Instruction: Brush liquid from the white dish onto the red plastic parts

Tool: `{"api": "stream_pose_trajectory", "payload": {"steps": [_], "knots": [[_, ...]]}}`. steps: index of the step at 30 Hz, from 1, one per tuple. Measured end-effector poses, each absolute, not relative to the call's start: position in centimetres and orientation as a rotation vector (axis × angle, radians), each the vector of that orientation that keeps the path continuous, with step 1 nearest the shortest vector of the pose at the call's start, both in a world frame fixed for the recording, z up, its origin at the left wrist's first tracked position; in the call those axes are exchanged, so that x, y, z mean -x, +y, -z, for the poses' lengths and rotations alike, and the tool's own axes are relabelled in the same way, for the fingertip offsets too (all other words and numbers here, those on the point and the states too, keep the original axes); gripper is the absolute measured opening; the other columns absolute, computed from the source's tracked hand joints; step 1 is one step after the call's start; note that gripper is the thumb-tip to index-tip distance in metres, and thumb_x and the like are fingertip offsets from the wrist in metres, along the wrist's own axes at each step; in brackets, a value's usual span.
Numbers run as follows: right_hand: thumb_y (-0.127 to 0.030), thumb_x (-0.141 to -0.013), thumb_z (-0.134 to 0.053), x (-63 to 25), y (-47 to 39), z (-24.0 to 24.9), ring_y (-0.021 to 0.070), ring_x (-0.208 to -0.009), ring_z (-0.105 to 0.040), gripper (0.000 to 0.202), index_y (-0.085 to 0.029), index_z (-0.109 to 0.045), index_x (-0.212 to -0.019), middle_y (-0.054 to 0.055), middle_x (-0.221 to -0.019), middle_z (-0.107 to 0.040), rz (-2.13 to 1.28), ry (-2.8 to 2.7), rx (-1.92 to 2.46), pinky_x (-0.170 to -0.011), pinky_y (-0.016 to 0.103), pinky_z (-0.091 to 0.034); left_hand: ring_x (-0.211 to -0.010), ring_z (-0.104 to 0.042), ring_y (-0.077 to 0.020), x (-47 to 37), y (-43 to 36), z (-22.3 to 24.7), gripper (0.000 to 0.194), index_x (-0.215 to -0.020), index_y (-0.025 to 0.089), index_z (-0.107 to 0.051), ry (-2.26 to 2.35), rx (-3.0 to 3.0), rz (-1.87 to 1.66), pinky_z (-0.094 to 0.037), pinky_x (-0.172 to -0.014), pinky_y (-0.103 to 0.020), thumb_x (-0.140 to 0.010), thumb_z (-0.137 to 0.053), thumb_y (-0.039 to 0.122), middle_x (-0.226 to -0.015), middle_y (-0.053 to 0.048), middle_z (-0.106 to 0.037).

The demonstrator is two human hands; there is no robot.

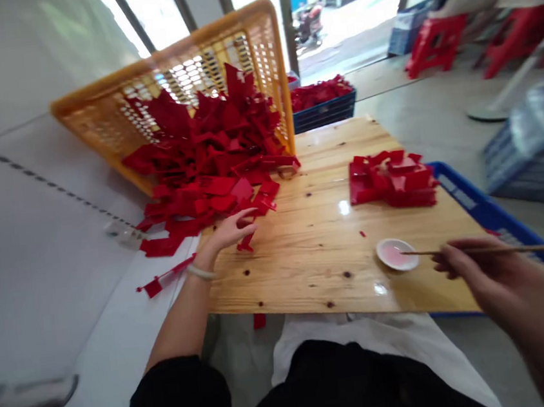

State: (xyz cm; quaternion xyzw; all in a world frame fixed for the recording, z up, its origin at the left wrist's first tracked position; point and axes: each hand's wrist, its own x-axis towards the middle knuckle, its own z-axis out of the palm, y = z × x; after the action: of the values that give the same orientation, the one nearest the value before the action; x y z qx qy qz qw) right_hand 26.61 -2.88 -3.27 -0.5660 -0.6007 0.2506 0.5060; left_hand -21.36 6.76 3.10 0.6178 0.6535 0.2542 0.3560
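My left hand [236, 229] reaches over the left of the wooden table, beside the pile of red plastic parts [218, 151]. Its thumb and forefinger are apart, with nothing visible between them. A small red part [247, 241] lies just under the thumb; whether they touch I cannot tell. Pinched in my right hand [498, 277] is a thin wooden brush [514, 248]. The brush's tip reaches into a small white dish [396, 254] of pale pink liquid. Behind the dish sits a stack of red parts [393, 180].
A tilted orange basket [164, 58] spills the red parts onto the wooden tabletop [298, 265]. A blue crate [466, 199] stands below the table's right edge. Another crate [326, 117] with red parts is behind the table. People sit on red stools [437, 43] at the far right.
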Motion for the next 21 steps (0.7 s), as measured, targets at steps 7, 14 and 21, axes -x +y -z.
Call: {"api": "stream_pose_trajectory", "payload": {"steps": [7,14,21], "knots": [[-0.065,-0.092,-0.068,-27.0,0.0,7.0,0.0263,-0.063,-0.078,0.046,-0.02,-0.073,-0.093,0.006,-0.072,-0.077,-0.629,-1.486,1.524,-0.057,0.033,-0.062,-0.09,-0.079,-0.031,10.1,2.1,0.1,0.086,-0.119,0.006,-0.075,1.183,-0.852,-0.915,-0.064,-0.081,-0.042,-0.103,-0.034,0.079,-0.115,-0.025,-0.08],[-0.064,-0.095,-0.062,-27.7,-0.2,6.5,0.0261,-0.073,-0.08,0.046,-0.019,-0.073,-0.096,0.008,-0.083,-0.079,-0.749,-1.621,1.516,-0.064,0.034,-0.062,-0.088,-0.08,-0.0287,3.8,0.3,0.7,0.078,-0.117,0.004,-0.074,0.817,-0.273,-0.975,-0.064,-0.088,-0.042,-0.111,-0.027,0.065,-0.103,-0.022,-0.081],[-0.078,-0.093,-0.061,-27.9,-0.2,4.7,0.0247,-0.062,-0.075,0.059,-0.02,-0.073,-0.093,0.009,-0.077,-0.078,-0.755,-1.69,1.516,-0.057,0.033,-0.059,-0.073,-0.079,-0.0292,2.8,-0.4,0.5,0.073,-0.113,0.006,-0.074,0.777,-0.317,-1.066,-0.064,-0.067,-0.04,-0.112,-0.024,0.059,-0.098,-0.019,-0.081]]}}
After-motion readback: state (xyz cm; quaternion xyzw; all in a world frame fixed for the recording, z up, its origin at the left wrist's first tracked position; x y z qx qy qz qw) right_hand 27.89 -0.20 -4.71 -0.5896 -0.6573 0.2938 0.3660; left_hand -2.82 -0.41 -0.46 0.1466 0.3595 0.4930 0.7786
